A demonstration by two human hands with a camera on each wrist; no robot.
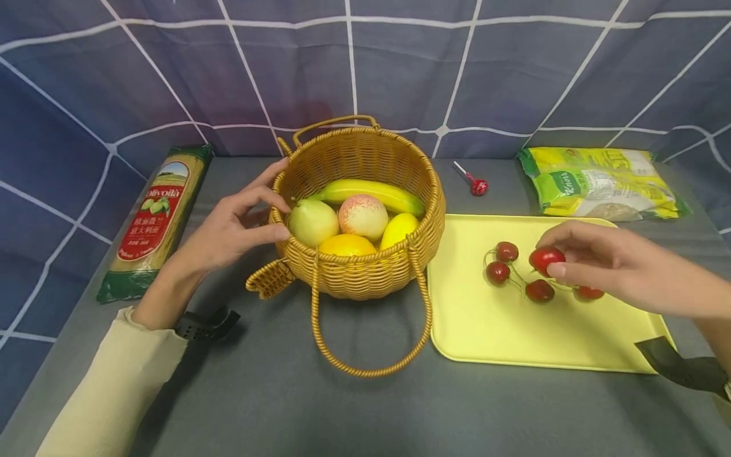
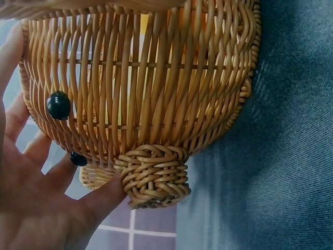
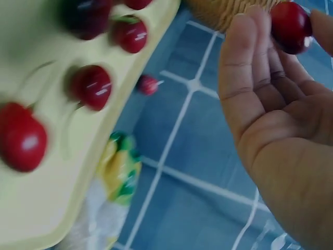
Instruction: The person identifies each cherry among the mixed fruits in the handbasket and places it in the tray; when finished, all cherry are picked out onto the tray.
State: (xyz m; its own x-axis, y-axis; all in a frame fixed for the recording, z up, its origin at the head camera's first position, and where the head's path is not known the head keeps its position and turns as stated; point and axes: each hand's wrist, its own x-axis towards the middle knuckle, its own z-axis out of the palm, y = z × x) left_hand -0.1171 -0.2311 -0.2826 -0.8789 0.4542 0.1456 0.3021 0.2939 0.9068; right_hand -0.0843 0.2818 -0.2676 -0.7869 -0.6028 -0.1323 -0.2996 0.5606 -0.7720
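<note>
My right hand [image 1: 605, 263] pinches a dark red cherry [image 1: 546, 260] between thumb and fingers above the yellow tray [image 1: 491, 343]. In the right wrist view the same cherry [image 3: 291, 27] sits at the fingertips. Several more cherries with stems [image 1: 539, 291] lie on the tray. My left hand [image 1: 237, 219] rests with spread fingers against the left side of a wicker basket [image 1: 365, 282]. The left wrist view shows the thumb beside the basket's woven snout [image 2: 153, 177]. Inside the basket are a pear [image 1: 313, 222], a peach [image 1: 363, 216], a banana [image 1: 371, 193] and yellow fruits [image 1: 345, 245].
A pasta pack [image 1: 154, 219] lies at the left. A wrapped lollipop [image 1: 478, 186] is behind the tray, and a yellow-green Knorr bag [image 1: 605, 184] lies at the back right. One basket handle [image 1: 374, 371] hangs toward the front. Blue checked cloth [image 1: 400, 70] rises behind.
</note>
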